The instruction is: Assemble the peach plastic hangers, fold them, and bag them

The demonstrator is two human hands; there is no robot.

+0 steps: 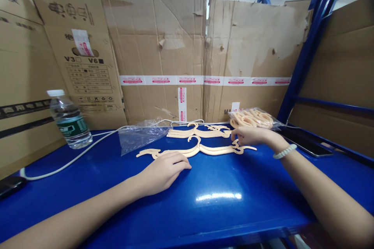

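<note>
A cream plastic hanger (204,149) lies flat on the blue shelf top (222,202) in front of me. My left hand (163,170) rests on the surface by the hanger's left end, fingers curled loosely, touching its edge. My right hand (251,136) pinches the hanger's right end; a white bead bracelet sits on that wrist. Behind it lie more cream hangers (201,131) in a flat stack. A clear bag of the same hangers (254,118) sits at the back right.
An empty clear plastic bag (140,134) lies left of the hangers. A water bottle (70,118) stands at the left, with a white cable (73,159) running past it to a dark phone (10,186). Another dark phone (306,144) lies at the right. Cardboard walls surround the shelf.
</note>
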